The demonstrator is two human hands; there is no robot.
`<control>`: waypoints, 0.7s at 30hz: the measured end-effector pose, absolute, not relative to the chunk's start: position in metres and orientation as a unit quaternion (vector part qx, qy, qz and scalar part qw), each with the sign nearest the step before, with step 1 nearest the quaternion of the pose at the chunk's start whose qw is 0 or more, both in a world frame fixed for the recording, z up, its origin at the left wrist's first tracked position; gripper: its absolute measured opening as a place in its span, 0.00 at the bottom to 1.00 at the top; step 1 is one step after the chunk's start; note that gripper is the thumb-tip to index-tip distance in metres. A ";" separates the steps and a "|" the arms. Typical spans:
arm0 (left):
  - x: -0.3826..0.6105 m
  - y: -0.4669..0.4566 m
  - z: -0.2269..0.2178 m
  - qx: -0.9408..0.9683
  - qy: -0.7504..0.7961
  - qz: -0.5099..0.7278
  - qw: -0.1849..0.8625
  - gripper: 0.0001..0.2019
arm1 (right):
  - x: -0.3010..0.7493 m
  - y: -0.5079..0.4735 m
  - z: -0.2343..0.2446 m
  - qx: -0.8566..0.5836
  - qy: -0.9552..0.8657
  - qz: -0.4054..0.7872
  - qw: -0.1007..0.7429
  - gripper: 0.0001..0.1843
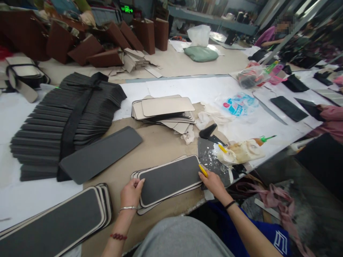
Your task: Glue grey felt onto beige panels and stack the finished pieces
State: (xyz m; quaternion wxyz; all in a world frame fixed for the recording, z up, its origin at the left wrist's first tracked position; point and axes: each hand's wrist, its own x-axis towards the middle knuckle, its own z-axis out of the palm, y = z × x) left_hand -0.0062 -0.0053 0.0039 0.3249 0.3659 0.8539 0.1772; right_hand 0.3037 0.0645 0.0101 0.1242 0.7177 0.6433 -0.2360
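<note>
A dark grey rounded panel (pixel 170 178) lies on a slightly larger beige-edged board, on top of a small stack. My left hand (pixel 131 194) is closed at the panel's left end, thumb on its edge. At the right end my right hand (pixel 213 182) is closed round a thin yellow stick (pixel 203 170), its fingertips touching the panel's edge. Just beyond lies a glue-spattered dark board (pixel 207 155) with a whitish, glue-crusted container (pixel 241 151) on it, another yellow stick (pixel 222 148) at its mouth. A loose grey panel (pixel 102 155) lies to the left.
A strapped bundle of dark panels (pixel 48 132) stands at left, with a finished-looking stack (pixel 53 228) at front left. Beige boards (pixel 166 107) are piled ahead. Brown boxy bags (pixel 102 43) line the back, where another person's hand (pixel 88 18) shows. Someone sits at far right.
</note>
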 end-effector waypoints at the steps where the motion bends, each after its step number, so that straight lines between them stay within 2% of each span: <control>1: -0.006 -0.005 0.004 0.364 0.854 0.184 0.322 0.11 | 0.305 0.065 0.009 0.714 0.646 -0.237 0.129 0.22; 9: -0.004 -0.006 0.002 0.338 0.862 0.212 0.313 0.10 | 0.310 0.069 0.000 0.693 0.656 -0.247 0.168 0.24; 21: -0.007 -0.005 0.001 0.363 0.856 0.191 0.313 0.12 | 0.302 0.065 0.010 0.708 0.645 -0.246 0.151 0.21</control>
